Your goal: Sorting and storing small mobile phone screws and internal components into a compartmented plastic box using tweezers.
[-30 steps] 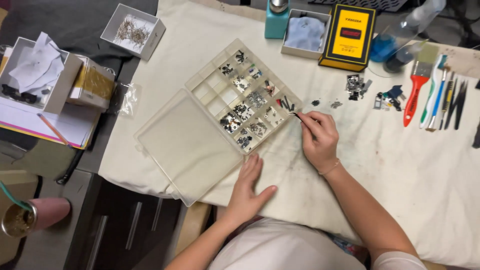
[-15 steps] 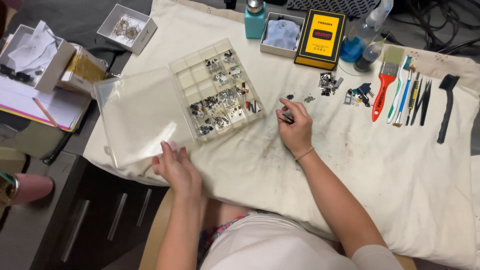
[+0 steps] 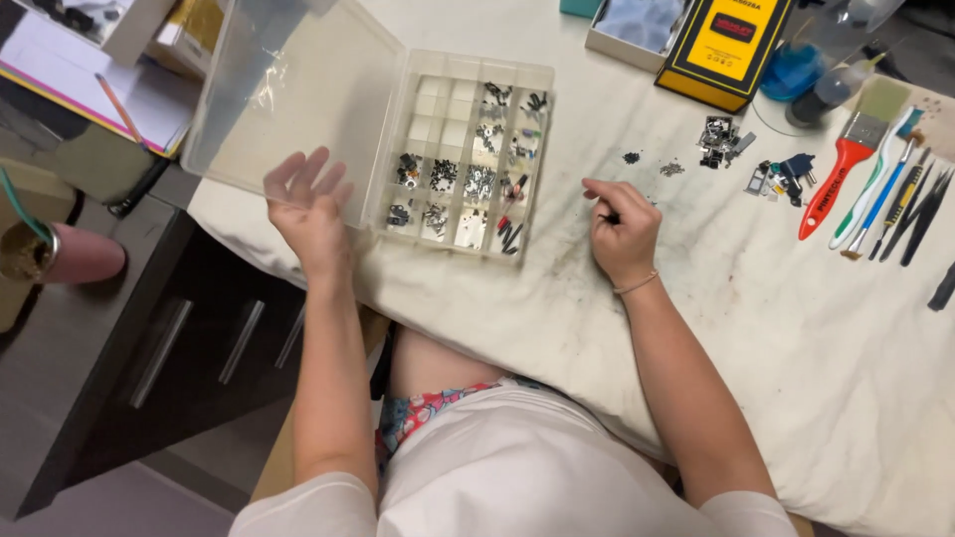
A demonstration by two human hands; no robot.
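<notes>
White-clothed worktop (image 3: 557,328): left hand (image 3: 310,204) now fingers spread, lifted off the clear lid (image 3: 288,94); right hand (image 3: 622,224) has left the parts organiser (image 3: 468,149), fingers pinching something dark.

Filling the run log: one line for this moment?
left hand: open, at organizer lid | right hand: curled, on cloth | compartment box: open

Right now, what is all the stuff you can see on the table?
Parts box: 1, clear, lid open, table's left part, small dark and silvery parts inside.
Cloth: 1, white, stained, over the table.
Yellow box: 1, top.
Brush: 1, red handle, right.
Hand tools: several, thin, beside brush.
Loose parts: small heap, dark, near yellow box.
Cup: 1, pink, far left.
Papers: stack, top left.
Left hand: open, at the lid's edge.
Right hand: curled, on cloth; holds something small and dark.
</notes>
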